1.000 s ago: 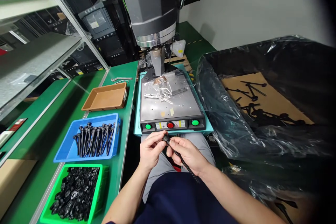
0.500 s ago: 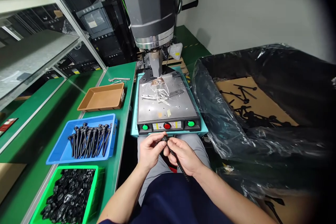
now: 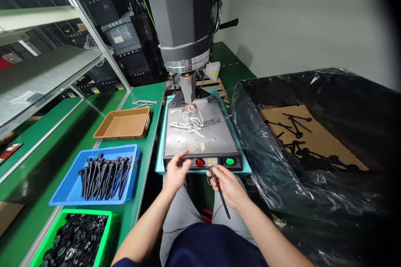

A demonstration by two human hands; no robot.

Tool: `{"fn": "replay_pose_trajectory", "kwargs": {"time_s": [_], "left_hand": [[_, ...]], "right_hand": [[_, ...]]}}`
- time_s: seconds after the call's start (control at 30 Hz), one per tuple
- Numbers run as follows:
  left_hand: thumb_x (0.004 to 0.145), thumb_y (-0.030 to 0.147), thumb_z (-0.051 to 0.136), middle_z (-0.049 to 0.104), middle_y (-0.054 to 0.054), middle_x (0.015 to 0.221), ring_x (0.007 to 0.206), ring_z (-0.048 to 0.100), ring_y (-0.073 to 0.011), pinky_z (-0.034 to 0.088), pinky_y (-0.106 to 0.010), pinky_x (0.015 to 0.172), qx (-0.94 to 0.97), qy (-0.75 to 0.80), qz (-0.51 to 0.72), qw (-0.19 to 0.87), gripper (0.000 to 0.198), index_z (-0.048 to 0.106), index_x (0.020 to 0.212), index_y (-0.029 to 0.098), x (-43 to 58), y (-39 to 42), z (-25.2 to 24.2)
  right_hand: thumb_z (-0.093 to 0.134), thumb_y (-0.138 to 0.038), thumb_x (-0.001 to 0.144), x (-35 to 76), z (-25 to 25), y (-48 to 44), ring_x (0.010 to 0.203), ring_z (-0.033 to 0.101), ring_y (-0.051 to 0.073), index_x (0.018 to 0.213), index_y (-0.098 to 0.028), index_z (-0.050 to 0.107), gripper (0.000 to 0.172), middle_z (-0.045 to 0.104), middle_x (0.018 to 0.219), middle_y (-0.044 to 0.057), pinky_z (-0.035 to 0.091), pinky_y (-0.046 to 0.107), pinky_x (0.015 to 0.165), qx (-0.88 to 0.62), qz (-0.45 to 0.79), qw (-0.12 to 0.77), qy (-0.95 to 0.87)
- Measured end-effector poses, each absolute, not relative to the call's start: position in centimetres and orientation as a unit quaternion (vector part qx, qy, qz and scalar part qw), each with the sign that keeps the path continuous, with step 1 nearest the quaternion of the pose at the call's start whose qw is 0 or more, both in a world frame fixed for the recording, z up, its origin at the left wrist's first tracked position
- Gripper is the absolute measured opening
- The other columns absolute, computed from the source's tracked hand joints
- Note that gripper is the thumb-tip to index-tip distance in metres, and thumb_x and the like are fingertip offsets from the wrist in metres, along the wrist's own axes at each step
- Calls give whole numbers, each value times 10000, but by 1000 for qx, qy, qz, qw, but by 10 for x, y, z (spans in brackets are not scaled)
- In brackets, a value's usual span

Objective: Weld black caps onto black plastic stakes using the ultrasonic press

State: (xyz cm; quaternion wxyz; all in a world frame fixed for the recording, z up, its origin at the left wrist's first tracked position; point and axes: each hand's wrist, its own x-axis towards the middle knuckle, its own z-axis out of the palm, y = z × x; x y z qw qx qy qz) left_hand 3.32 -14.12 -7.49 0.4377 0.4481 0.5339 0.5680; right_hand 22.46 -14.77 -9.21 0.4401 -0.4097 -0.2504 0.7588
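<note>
My right hand (image 3: 231,187) pinches a thin black ribbed plastic stem (image 3: 224,203) near its upper end; the rest slants down over my lap. Its top is partly covered by my fingers. My left hand (image 3: 175,173) is apart from it, thumb and fingers spread with nothing visible in them, at the left front edge of the press base. On that base's front panel are a red button (image 3: 199,162) and, to the right, a green button (image 3: 229,161). Above the metal plate (image 3: 178,145) hangs the press's tool head (image 3: 188,89), with a clear-wrapped fixture (image 3: 196,122) below it.
Left of me stand a blue tray (image 3: 59,192) of black stems with round heads, a green bin (image 3: 108,229) of small black parts, and a brown tray (image 3: 120,123). Wrenches (image 3: 144,102) lie behind. At right, a plastic-lined box (image 3: 266,175) holds black parts on cardboard (image 3: 326,142).
My hands have come apart: the left has moved off the black stem and opened, while the right keeps hold of it, slightly further right. The view has tilted up a little.
</note>
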Motion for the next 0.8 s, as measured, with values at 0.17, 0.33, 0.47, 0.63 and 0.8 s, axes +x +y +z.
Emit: {"fn": "replay_pose_trajectory", "kwargs": {"time_s": [0.17,0.33,0.47,0.63,0.8], "left_hand": [[686,333,813,591,-155,1307,1254,524,-274,345,-398,1096,386,599,614,339,501,647,1128,166,-20,-48,-73],[611,356,862,562,-169,1329,1311,461,-269,314,-356,1100,404,595,577,387,637,607,1153,142,-44,19,-66],[551,348,890,704,-102,871,878,653,-208,472,-330,893,426,553,534,477,476,683,902,101,-46,36,-61],[560,421,872,578,20,590,531,555,-99,517,-284,643,414,515,525,537,414,615,697,126,-46,27,-53],[596,435,853,521,46,573,459,502,-74,548,-304,560,375,497,526,579,432,581,740,132,-39,12,-51]], "right_hand": [[820,-404,675,245,-121,-106,488,495,99,911,-184,621,379,653,743,34,356,194,375,-437,727,501,-168],[763,-366,761,251,-131,-67,498,510,102,896,-192,594,277,666,742,44,392,178,378,-412,741,507,-154],[717,-318,824,242,-129,-43,474,461,59,967,-183,608,226,629,745,24,357,122,367,-368,805,453,-110],[778,-336,774,217,-125,-12,493,449,48,988,-200,621,299,596,761,0,363,108,385,-250,855,440,-115],[827,-376,709,186,-114,17,529,477,59,978,-209,631,371,627,775,-5,392,138,435,-214,840,475,-151]]}}
